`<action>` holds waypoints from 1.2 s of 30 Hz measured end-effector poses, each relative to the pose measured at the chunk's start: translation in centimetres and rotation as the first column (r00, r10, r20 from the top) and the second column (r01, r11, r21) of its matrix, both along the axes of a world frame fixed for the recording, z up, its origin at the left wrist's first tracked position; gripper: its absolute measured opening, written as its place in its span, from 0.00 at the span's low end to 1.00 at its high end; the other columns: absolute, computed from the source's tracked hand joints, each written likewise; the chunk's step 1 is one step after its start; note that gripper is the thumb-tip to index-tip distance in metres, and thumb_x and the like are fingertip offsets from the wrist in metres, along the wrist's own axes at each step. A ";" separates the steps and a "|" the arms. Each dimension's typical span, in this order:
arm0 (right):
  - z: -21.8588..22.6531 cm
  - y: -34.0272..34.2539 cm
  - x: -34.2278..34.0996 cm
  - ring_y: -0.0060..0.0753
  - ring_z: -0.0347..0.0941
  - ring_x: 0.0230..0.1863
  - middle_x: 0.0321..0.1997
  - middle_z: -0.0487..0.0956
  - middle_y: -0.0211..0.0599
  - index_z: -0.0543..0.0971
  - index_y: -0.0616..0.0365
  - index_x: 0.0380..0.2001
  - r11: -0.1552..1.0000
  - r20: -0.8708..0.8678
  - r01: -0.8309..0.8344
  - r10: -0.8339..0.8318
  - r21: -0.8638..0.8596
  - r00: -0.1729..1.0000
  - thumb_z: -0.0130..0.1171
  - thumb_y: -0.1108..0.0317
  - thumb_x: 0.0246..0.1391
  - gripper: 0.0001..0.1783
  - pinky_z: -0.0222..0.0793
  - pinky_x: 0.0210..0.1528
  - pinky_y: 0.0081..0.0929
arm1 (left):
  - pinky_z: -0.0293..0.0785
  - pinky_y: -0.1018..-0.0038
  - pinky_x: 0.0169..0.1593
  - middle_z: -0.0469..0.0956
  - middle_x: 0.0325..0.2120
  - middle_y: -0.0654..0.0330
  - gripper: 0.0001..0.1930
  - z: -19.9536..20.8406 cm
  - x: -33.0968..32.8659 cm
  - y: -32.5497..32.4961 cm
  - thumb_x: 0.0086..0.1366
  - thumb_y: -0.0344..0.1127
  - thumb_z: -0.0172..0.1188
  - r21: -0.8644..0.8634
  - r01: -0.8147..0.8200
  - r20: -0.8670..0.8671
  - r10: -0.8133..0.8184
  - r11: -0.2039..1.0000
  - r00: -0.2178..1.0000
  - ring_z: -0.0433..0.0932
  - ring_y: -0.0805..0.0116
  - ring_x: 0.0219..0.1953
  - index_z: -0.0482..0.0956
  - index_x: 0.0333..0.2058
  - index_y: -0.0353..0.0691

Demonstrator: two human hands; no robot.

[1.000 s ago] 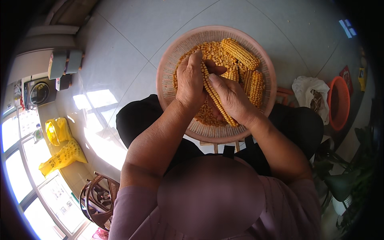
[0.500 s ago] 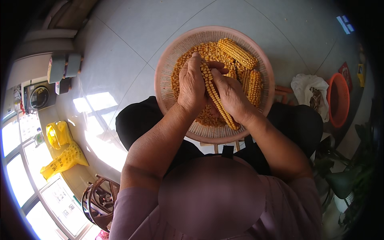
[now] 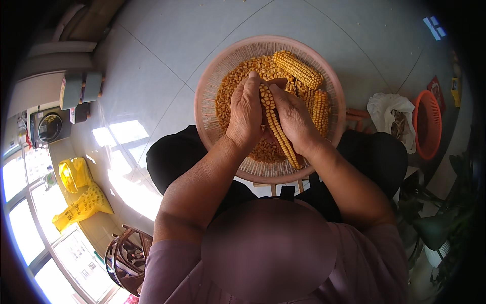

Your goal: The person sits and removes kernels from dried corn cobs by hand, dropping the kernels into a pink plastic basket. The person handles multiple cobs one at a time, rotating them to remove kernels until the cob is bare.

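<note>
Between my two hands is a partly shelled corn cob, slanting over a round pink basket on my lap. My left hand wraps its left side, thumb up near the far tip. From the right, my right hand closes round the same cob. Loose yellow kernels cover the basket's bottom, mostly left and far. A whole corn cob lies at the far right inside, and another cob rests nearer along the right wall. Some fingers are hidden beneath the cob.
To the right stand a white plastic bag and an orange-red basket, with plant leaves nearer. Yellow bags and a dark wooden chair are at left. A few kernels are scattered on the grey tiled floor.
My hands have shifted slightly on the cob; its far tip now sits lower, and my left thumb has moved a little right and nearer. Both hands still grip it.
</note>
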State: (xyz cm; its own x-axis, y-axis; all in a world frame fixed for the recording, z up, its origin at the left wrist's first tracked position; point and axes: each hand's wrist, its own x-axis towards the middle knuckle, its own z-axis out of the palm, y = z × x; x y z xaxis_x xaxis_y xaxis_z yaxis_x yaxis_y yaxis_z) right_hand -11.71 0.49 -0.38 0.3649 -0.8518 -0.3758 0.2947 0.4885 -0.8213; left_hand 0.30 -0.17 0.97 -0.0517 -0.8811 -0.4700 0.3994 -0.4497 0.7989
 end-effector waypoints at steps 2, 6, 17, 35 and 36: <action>-0.6 0.0 0.2 0.15 0.72 0.36 0.36 0.76 0.27 0.76 0.61 0.49 0.999 0.001 0.024 -0.024 0.038 1.000 0.41 0.49 0.73 0.25 0.72 0.40 0.21 | 0.79 0.65 0.52 0.79 0.49 0.44 0.22 -0.1 -0.1 -0.1 0.76 0.48 0.38 -0.013 -0.029 -0.025 0.029 0.999 0.999 0.80 0.59 0.48 0.72 0.44 0.32; -1.3 -0.3 -0.5 0.20 0.71 0.39 0.37 0.78 0.33 0.77 0.65 0.45 0.996 -0.128 -0.063 0.055 -0.064 0.990 0.42 0.48 0.72 0.27 0.69 0.45 0.25 | 0.77 0.65 0.55 0.78 0.50 0.43 0.20 -0.1 0.8 -0.7 0.76 0.47 0.38 -0.035 -0.053 -0.069 0.050 0.998 0.996 0.79 0.59 0.50 0.70 0.41 0.34; 0.6 0.2 -0.4 0.17 0.72 0.21 0.30 0.77 0.34 0.74 0.63 0.49 0.932 -0.406 -0.339 0.263 -0.126 0.875 0.55 0.52 0.67 0.22 0.67 0.22 0.20 | 0.80 0.63 0.51 0.79 0.40 0.44 0.20 1.2 1.5 -1.6 0.76 0.47 0.40 -0.044 -0.115 -0.106 0.110 0.992 0.988 0.81 0.55 0.44 0.70 0.42 0.32; 1.2 0.9 -0.6 0.24 0.75 0.23 0.27 0.77 0.36 0.69 0.64 0.58 0.930 -0.424 -0.249 0.118 -0.270 0.898 0.51 0.53 0.69 0.26 0.72 0.28 0.24 | 0.80 0.71 0.42 0.79 0.34 0.53 0.23 -0.1 1.5 -1.4 0.78 0.49 0.38 -0.157 -0.036 0.159 0.062 0.987 0.985 0.80 0.66 0.37 0.72 0.43 0.32; 2.0 0.6 -0.9 0.21 0.72 0.20 0.25 0.75 0.33 0.70 0.64 0.57 0.951 -0.374 -0.261 0.185 -0.164 0.909 0.51 0.53 0.69 0.25 0.70 0.24 0.23 | 0.80 0.70 0.43 0.79 0.34 0.52 0.23 0.2 1.3 -1.4 0.78 0.49 0.39 -0.137 -0.058 0.099 0.072 0.989 0.992 0.81 0.65 0.37 0.72 0.43 0.32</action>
State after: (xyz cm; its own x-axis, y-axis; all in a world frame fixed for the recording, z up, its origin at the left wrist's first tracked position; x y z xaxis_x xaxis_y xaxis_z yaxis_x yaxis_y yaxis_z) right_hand -12.57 1.08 1.57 0.4318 -0.8355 -0.3399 -0.1268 0.3169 -0.9399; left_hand 1.64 -1.56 1.16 0.0507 -0.9364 -0.3473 0.3360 -0.3115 0.8889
